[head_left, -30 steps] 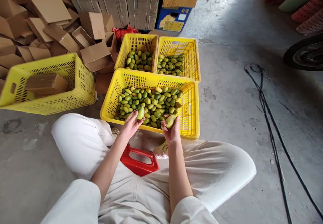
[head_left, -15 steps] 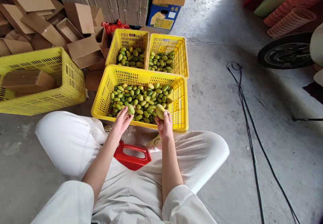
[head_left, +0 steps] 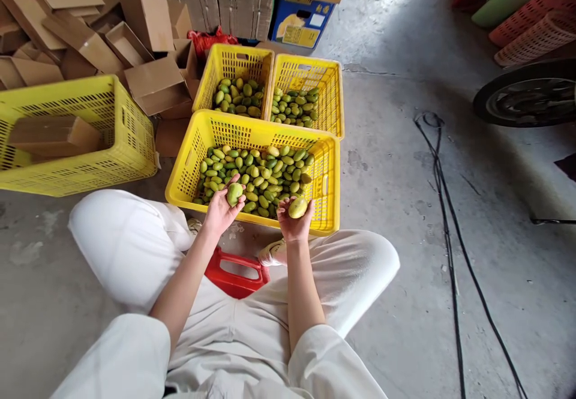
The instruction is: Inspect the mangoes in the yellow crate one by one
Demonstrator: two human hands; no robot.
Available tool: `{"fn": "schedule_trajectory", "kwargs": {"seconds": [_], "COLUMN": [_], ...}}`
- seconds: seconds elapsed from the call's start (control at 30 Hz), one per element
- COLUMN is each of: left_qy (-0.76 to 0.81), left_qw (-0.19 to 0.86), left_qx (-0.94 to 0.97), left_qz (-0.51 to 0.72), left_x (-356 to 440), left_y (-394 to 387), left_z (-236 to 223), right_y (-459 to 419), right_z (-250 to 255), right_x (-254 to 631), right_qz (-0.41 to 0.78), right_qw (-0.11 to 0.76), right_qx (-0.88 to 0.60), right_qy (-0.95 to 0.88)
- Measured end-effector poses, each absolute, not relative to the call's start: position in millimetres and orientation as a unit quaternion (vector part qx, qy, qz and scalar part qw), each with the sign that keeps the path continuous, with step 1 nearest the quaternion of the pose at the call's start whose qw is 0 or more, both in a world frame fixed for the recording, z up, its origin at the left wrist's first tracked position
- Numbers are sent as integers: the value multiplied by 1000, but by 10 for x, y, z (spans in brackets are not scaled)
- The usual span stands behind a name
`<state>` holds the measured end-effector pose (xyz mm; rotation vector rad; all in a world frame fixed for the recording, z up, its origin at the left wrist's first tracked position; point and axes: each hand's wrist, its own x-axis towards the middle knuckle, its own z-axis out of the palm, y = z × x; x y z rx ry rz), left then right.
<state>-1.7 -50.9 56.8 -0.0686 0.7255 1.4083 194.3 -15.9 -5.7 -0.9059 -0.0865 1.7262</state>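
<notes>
In my left hand rests a green mango, held at the fingers with the palm turned up. My right hand cups a yellower mango with small dark specks, fingers curled round it. Both hands are above the near edge of a large yellow crate, in which many small green and yellowish mangoes lie heaped. Behind it stand two smaller yellow crates, the left one and the right one, each partly filled with mangoes of the same kind.
A red plastic stool is under me, between my legs. To the left, a yellow-green crate holds a cardboard box; loose boxes pile behind. A black cable lies on the floor at right, near a wheel.
My right hand has turned palm up and dropped slightly, so its mango now lies in the palm. The left hand has opened out under its mango. The view has shifted a little.
</notes>
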Motion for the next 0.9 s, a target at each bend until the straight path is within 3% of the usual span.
{"fn": "schedule_trajectory", "kwargs": {"seconds": [0.43, 0.9], "left_qy": [306, 350], "left_qw": [674, 708], "left_qx": [-88, -43], "left_qz": [666, 612], "left_x": [10, 33], "left_y": [-485, -486], "left_z": [510, 403], "right_y": [-240, -213], "right_z": [-84, -275], "right_x": [1985, 1935], "right_qz": [771, 722], "right_qw": [534, 545], "right_qx": [-342, -415], "right_qy": [-57, -101]}}
